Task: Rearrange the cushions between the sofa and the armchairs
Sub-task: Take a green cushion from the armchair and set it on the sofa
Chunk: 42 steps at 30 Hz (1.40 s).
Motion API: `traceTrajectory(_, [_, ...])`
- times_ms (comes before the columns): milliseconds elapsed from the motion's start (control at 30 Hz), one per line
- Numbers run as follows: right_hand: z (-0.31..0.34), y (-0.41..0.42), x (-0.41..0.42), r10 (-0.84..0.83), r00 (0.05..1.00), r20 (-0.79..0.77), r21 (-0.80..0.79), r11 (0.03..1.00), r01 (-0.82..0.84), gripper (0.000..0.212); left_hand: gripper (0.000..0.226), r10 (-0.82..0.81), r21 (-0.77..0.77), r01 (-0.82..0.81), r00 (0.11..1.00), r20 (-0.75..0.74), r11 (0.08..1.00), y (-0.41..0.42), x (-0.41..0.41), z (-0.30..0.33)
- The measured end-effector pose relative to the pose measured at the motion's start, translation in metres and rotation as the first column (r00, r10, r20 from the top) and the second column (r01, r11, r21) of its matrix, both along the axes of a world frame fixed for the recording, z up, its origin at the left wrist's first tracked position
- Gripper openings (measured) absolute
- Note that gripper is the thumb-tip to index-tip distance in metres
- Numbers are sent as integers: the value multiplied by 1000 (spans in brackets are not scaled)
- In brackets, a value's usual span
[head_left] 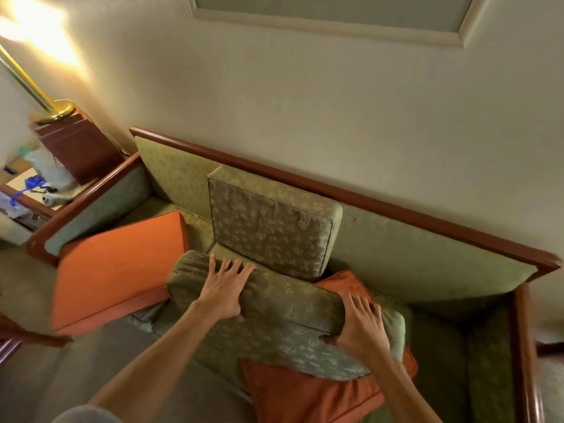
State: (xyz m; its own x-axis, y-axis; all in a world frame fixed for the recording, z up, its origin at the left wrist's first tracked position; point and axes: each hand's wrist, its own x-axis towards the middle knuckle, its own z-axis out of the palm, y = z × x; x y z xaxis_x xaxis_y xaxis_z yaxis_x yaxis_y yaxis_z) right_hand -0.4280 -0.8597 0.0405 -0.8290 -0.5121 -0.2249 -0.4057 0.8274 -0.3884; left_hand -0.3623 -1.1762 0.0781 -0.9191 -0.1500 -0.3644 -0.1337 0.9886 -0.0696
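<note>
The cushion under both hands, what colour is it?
Green cushion with a pale leafy pattern, seen in the head view.

Rust cushion [308, 395]: middle hidden under the green cushion [274, 319], lower part cut by the bottom edge
Orange cushion [116, 267]: left side motion-blurred
Right hand [363, 325]: palm pressed out of sight against the green cushion
Framed picture [329, 13]: cut by the top edge
Side table [18, 178] items: blurred, not identifiable
Floor lamp [33, 83]: shade lost in glare
Sofa [427, 239]: right arm cut off
</note>
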Motion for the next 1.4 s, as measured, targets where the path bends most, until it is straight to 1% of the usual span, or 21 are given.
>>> traceTrajectory(167, [2,-13,2,0,1000,-14,16,1000,0,104,118,24,32,-24,1000,13,999,-12,1,-3])
traceTrajectory(300, [9,-26,-9,-19,1000,-14,15,1000,19,94,112,-29,84,30,999,-16,996,-28,-12,-5])
traceTrajectory(367, [13,-36,-23,-26,1000,9,11,1000,26,89,109,-81,130,84,996,-29,988,-44,-27,-2])
traceTrajectory(433, [21,-46,-43,-27,999,20,35,999,26,89,107,-122,172,131,991,-60,976,-61,-47,2])
traceTrajectory(567, [55,-74,-79,-39,999,-32,79,996,41,86,110,-169,230,195,978,-126,954,-96,-91,15])
traceTrajectory(633, [70,-91,-100,-40,996,-82,146,988,51,86,112,-194,251,225,971,-141,941,-113,-119,15])
traceTrajectory(700, [72,-105,-122,-46,994,-101,212,975,66,87,112,-239,250,272,958,-155,929,-127,-149,6])
traceTrajectory(800, [47,-123,-158,-101,995,-22,306,946,103,94,110,-260,283,284,958,-122,916,-130,-191,-34])
traceTrajectory(900, [6,-147,-189,-132,990,50,411,906,100,113,118,-183,322,182,983,-27,929,-133,-236,-78])
traceTrajectory(967, [-8,-163,-222,-142,988,56,430,896,105,124,127,-129,309,120,992,9,943,-143,-269,-95])
traceTrajectory(1033, [-16,-170,-264,-141,984,108,451,889,78,130,132,-123,316,104,992,41,943,-149,-298,-107])
traceTrajectory(1133, [-33,-166,-303,-138,969,204,445,895,34,133,130,-108,328,86,993,51,941,-148,-316,-126])
traceTrajectory(1233, [-47,-167,-316,-133,967,218,440,898,24,131,130,-92,338,66,994,61,939,-149,-324,-142])
traceTrajectory(1333, [-50,-170,-318,-124,971,204,434,901,24,130,132,-87,335,57,994,73,941,-153,-330,-145])
traceTrajectory(1400, [-49,-169,-318,-133,969,209,424,905,32,132,130,-78,335,54,995,60,941,-152,-328,-145])
